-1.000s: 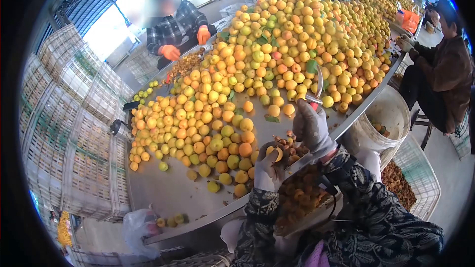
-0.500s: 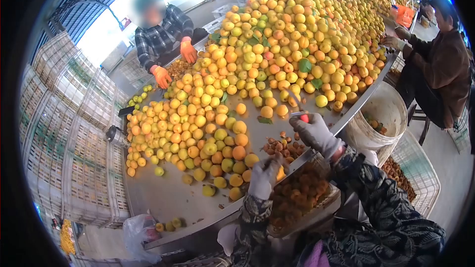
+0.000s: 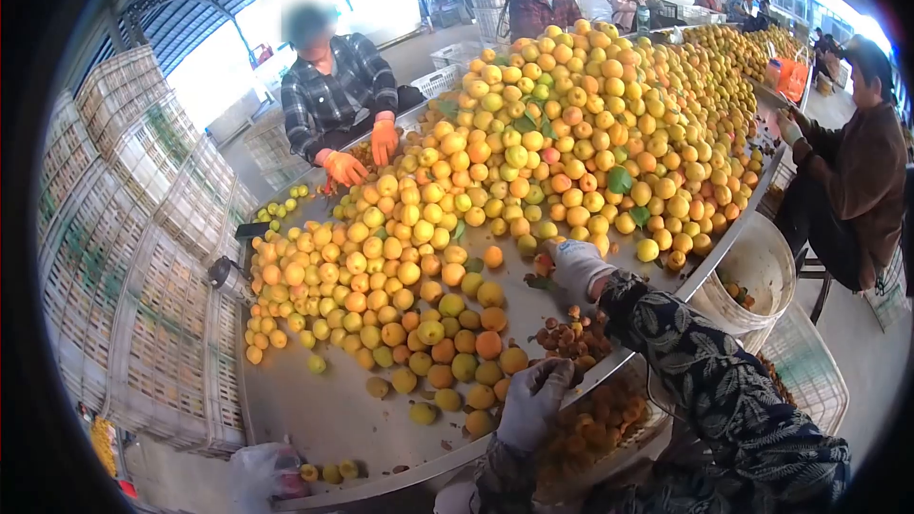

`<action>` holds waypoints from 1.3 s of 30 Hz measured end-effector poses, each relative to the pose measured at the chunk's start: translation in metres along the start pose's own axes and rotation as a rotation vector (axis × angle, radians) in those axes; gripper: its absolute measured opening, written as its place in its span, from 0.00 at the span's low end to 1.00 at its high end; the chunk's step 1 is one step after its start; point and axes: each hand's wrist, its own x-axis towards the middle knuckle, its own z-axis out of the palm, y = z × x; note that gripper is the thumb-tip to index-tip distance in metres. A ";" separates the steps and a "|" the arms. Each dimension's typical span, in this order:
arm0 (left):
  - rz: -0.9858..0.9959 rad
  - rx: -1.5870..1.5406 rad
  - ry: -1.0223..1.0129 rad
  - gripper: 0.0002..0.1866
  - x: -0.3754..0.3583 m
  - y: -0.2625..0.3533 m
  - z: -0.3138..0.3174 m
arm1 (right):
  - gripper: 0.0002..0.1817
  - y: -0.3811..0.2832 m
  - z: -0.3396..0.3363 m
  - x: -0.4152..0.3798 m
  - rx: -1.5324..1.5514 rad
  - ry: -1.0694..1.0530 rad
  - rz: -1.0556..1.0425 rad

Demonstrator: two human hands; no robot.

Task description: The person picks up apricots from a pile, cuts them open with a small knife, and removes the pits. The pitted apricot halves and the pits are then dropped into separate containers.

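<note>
The worker's right hand point(image 3: 578, 268) has just reached out to the apricot-like fruits point(image 3: 516, 156) heaped on the table point(image 3: 324, 385), its grip hidden from me, so the hands now work apart, the left hand point(image 3: 535, 405), thumb pressed to fingers, near brown scraps point(image 3: 571, 338).

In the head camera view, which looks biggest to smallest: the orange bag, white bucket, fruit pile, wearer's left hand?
1. Fruit pile
2. White bucket
3. Left hand
4. Orange bag
Apparent size only; distances differ.
</note>
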 end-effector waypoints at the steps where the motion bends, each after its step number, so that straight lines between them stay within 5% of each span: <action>1: -0.017 -0.014 0.043 0.14 -0.002 -0.002 -0.001 | 0.15 0.001 0.002 -0.003 0.008 0.046 -0.019; 2: -0.029 -0.023 0.047 0.14 0.000 -0.007 -0.001 | 0.15 0.004 0.004 -0.009 0.006 0.030 -0.020; 4: 0.119 -0.167 0.206 0.14 0.009 -0.018 -0.002 | 0.15 0.002 -0.003 -0.019 0.695 -0.096 0.023; 5: 0.157 -0.118 0.263 0.16 0.008 -0.022 -0.004 | 0.18 -0.028 -0.039 -0.039 0.863 -0.278 0.234; 8: 0.231 -0.288 0.339 0.19 0.019 -0.034 -0.009 | 0.21 -0.039 -0.050 -0.085 1.197 -0.424 -0.014; 11: 0.403 -0.214 0.326 0.25 0.023 -0.036 -0.001 | 0.26 -0.060 -0.028 -0.123 1.547 -0.442 -0.023; 15: 0.418 -0.540 0.176 0.26 0.017 -0.022 0.008 | 0.26 -0.078 -0.042 -0.148 1.258 -0.126 -0.140; 17: 0.340 -0.757 0.074 0.24 0.010 -0.015 0.006 | 0.26 -0.073 -0.053 -0.165 1.299 -0.153 -0.117; 24: 0.404 -0.722 0.003 0.21 0.009 -0.013 0.011 | 0.28 -0.068 -0.052 -0.181 1.162 -0.119 -0.213; 30: 0.276 -0.633 0.103 0.20 0.012 -0.026 0.020 | 0.20 -0.079 -0.038 -0.182 1.041 -0.021 -0.131; 33: 0.420 -0.486 0.191 0.18 0.022 -0.037 0.021 | 0.14 -0.084 -0.026 -0.178 0.860 0.135 -0.115; 35: 0.624 -0.002 0.397 0.15 0.028 -0.042 0.019 | 0.14 -0.087 -0.024 -0.177 0.779 0.126 -0.071; 39: 0.604 0.188 0.551 0.13 0.036 -0.058 0.016 | 0.16 -0.083 -0.029 -0.171 0.379 0.072 -0.044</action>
